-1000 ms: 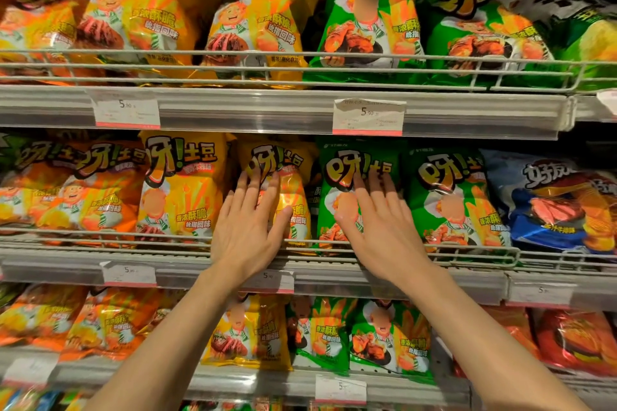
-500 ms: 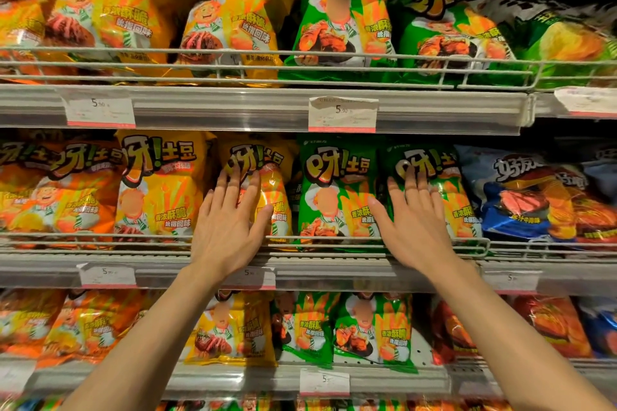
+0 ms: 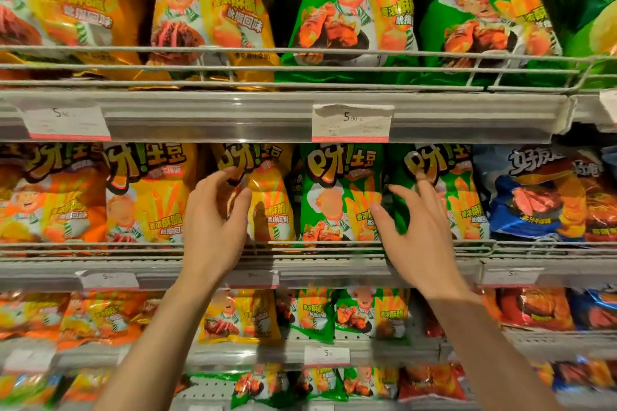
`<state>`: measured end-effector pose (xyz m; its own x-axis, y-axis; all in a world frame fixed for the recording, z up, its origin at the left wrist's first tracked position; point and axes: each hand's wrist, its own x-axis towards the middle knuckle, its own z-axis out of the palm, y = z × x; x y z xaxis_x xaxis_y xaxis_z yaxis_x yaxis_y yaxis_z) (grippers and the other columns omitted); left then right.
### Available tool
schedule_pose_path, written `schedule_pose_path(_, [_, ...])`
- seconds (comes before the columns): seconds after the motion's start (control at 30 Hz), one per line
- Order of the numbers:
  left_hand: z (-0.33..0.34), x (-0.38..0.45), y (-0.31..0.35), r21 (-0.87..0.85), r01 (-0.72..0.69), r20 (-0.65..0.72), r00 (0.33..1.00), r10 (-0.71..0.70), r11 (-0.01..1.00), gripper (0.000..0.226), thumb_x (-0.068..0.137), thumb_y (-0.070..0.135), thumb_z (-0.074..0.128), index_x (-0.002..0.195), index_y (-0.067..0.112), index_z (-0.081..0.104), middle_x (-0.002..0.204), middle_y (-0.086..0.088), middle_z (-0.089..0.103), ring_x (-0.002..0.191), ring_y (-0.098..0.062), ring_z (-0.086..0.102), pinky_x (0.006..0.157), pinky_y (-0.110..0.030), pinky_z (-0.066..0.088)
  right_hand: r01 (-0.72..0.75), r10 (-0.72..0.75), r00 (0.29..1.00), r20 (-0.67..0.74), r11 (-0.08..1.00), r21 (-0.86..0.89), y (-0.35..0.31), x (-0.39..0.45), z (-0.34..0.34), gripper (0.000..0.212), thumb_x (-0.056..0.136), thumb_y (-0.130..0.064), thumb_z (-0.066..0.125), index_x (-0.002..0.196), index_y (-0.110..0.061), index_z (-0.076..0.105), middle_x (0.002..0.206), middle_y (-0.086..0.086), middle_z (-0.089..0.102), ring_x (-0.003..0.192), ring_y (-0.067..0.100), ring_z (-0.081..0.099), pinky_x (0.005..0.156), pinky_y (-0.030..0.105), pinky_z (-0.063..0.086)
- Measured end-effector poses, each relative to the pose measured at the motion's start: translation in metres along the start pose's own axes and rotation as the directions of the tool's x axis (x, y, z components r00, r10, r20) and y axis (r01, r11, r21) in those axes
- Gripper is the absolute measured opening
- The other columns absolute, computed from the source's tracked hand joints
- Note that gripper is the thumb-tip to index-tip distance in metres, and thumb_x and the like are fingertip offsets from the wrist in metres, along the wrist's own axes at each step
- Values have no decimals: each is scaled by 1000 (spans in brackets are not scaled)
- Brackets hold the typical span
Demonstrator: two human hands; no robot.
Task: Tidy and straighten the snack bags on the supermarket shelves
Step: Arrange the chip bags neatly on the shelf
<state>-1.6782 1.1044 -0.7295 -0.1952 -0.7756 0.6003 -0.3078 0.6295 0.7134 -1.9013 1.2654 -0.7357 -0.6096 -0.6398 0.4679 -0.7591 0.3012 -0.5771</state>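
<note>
On the middle shelf, a yellow snack bag stands between another yellow bag and two green bags. My left hand grips its left edge, fingers curled behind the top corner and thumb on the front. My right hand holds the left edge of the right-hand green snack bag. Its thumb lies by the gap next to the middle green bag, and its fingers are spread on the front. Both forearms reach up from below.
A wire rail runs along the front of the middle shelf, with price tags on the strip above. Orange bags stand at the left and a blue bag at the right. Shelves above and below hold more yellow, green and orange bags.
The view has come closer to the shelf. Both hands lay flat on the bags before; now their fingers curl round the bag edges. The right hand went from the middle green bag to the right-hand one.
</note>
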Motion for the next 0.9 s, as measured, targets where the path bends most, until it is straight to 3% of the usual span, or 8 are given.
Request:
schedule_pose_path(0.13, [-5,3,8,-63,205,67,977,-201,977,34,99,33,64,132,23,59,128,6,63,119,-13,58,102,-36,49,-26,26,999,30,1000,-15,-7,-4,1,53,100,-47,57,147,-24,52,169,6,20,157,20,12,121,31,7])
schedule_pose_path(0.23, [-16,5,19,-73,286,141,951,-274,956,34,99,33,64,131,22,59,125,6,65,116,-14,61,99,-36,52,-91,96,985,144,995,-38,-16,-2,-6,53,97,-50,55,142,-20,56,164,9,33,153,26,26,123,40,21])
schedule_pose_path(0.37, [-46,4,56,-164,455,194,885,-424,875,25,100,20,63,125,17,62,112,11,70,104,-1,66,87,-14,51,-171,149,980,133,969,176,-41,-17,-25,46,97,-49,61,131,-17,62,141,5,57,134,23,51,111,45,44])
schedule_pose_path(0.43, [-62,6,78,-156,536,206,839,-504,829,21,100,21,63,121,18,63,104,14,71,95,3,67,80,-9,48,-328,277,939,206,902,282,-58,-22,-44,44,97,-47,65,129,-17,60,128,-2,63,118,16,62,97,34,55])
schedule_pose_path(0.57, [-86,-4,117,-142,645,235,759,-607,751,9,101,20,64,109,17,66,105,2,73,96,-11,70,90,-38,57,-657,490,746,452,652,379,-93,-24,-89,22,100,-16,62,118,-2,64,101,7,67,82,15,64,71,4,45])
schedule_pose_path(0.63, [-100,-5,150,-150,702,277,706,-652,696,6,101,16,61,103,16,67,100,-2,74,96,-20,71,94,-43,56,-723,528,690,495,543,428,-104,-26,-123,9,100,-7,61,106,-3,66,105,27,68,79,27,64,67,8,46])
schedule_pose_path(0.73, [-117,-7,199,-169,755,308,651,-694,634,5,99,14,63,102,11,65,94,-8,72,90,-26,69,87,-39,54,-729,549,684,480,525,438,-110,-35,-174,11,99,-14,63,106,-7,68,98,18,73,69,11,71,65,15,56])
schedule_pose_path(0.9, [-128,-10,275,-210,792,334,609,-719,573,9,102,12,58,104,15,65,100,-5,74,94,-20,71,80,-25,56,-756,574,653,495,449,477,-107,-40,-253,15,100,-15,63,107,-5,71,85,10,73,68,14,68,64,17,57])
